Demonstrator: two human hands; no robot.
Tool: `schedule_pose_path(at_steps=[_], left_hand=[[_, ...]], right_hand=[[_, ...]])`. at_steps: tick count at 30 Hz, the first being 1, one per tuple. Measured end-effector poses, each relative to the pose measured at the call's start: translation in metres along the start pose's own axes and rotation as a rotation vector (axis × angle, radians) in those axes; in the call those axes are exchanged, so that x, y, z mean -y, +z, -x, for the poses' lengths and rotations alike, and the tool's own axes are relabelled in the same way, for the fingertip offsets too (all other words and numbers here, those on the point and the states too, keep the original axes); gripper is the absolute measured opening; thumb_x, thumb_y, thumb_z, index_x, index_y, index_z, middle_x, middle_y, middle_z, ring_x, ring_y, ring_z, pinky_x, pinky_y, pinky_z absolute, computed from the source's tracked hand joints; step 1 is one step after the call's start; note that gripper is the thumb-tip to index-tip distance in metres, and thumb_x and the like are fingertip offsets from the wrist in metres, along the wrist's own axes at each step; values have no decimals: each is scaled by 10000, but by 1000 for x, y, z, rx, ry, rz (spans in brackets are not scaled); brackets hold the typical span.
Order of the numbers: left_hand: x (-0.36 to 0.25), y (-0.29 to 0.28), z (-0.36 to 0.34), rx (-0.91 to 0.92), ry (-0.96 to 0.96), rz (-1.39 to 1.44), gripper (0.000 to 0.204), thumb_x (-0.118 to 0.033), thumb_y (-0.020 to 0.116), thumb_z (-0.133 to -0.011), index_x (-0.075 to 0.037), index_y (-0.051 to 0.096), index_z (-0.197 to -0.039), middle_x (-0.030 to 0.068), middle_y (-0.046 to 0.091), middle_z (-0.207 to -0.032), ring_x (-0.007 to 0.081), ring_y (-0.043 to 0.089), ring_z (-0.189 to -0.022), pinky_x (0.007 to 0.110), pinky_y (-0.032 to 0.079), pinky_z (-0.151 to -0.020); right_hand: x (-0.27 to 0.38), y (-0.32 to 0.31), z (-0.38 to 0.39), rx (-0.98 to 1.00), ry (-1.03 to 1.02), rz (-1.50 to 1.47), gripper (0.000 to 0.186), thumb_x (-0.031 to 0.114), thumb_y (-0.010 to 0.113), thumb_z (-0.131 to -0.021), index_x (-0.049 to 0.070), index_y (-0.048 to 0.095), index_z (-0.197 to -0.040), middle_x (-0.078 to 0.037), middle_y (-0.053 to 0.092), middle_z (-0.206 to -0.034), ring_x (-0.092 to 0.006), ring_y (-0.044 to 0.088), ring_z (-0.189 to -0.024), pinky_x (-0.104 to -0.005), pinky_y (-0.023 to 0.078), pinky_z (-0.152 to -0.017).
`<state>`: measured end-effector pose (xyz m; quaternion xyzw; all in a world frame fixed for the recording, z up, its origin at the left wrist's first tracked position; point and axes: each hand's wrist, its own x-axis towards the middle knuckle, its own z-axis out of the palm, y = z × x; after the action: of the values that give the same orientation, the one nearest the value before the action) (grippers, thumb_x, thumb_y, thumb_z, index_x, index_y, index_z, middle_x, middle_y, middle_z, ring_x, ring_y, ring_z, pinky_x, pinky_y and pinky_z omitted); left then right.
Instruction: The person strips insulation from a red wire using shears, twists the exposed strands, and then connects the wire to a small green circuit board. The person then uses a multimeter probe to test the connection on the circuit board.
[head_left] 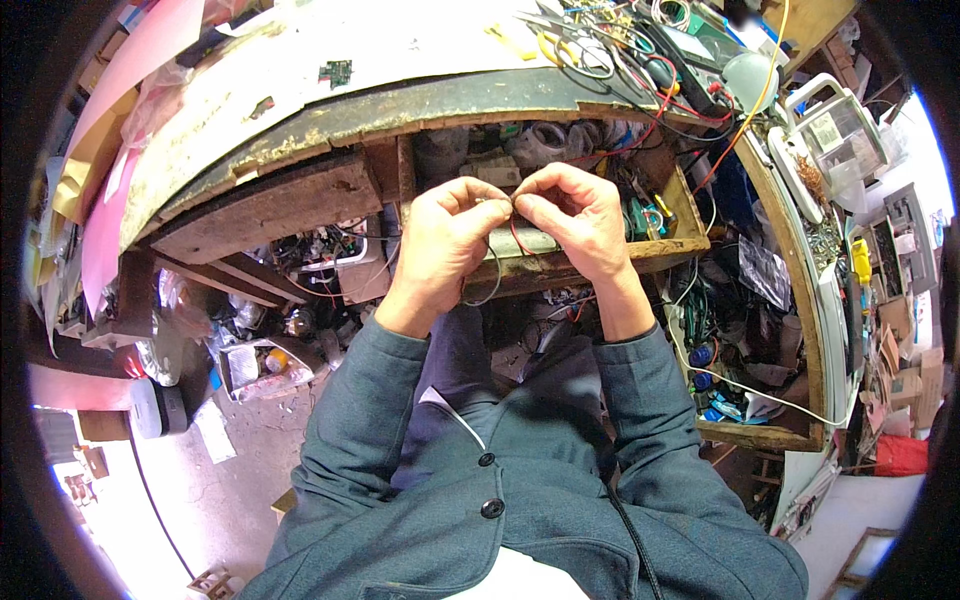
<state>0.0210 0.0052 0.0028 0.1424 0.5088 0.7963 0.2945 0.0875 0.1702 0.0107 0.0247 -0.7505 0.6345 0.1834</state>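
My left hand [445, 238] and my right hand [580, 217] meet fingertip to fingertip over an open wooden drawer [655, 247]. Both are closed in a pinch on thin wire ends, which the fingers mostly hide. A red wire [517, 238] hangs down from between the fingertips. Below my left hand a thin grey wire [497, 278] curves in a loop. Which hand has which wire I cannot tell. Beneath the fingers, in the drawer, lies a pale, long object [537, 241].
Beyond the drawer is a worn workbench [400, 50] with a small green circuit board [336, 73]. Tangled cables [590, 60] and red leads lie at its right. A second wooden drawer [765, 436] full of parts stands right. Left, a white box [262, 370] sits on the floor.
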Motion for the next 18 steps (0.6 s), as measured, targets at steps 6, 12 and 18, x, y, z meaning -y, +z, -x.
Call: schedule_pose_path(at_steps=[6, 12, 18], left_hand=[[-2, 1, 2, -17, 4, -3, 84, -108, 699, -887, -42, 679, -935, -43, 571, -665, -3, 393, -445, 176, 249, -390], [-1, 1, 2, -30, 37, 22, 84, -105, 696, -897, -41, 679, -948, -43, 574, -672, -5, 392, -449, 176, 247, -390], [0, 2, 3, -37, 39, 26, 95, -110, 696, -899, -37, 681, -959, -44, 576, -673, -7, 385, -445, 174, 240, -388]], right_hand=[[-1, 4, 0, -44, 11, -6, 42, 47, 700, -901, 11, 684, -913, 11, 638, -716, -21, 548, -574, -188, 415, -494], [0, 6, -1, -34, 51, -4, 60, 62, 703, -903, 13, 678, -878, 22, 626, -697, -13, 533, -562, -189, 402, -481], [1, 4, 0, -6, 52, 25, 68, 71, 709, -898, 15, 676, -877, 26, 625, -694, -11, 526, -560, -187, 402, -484]])
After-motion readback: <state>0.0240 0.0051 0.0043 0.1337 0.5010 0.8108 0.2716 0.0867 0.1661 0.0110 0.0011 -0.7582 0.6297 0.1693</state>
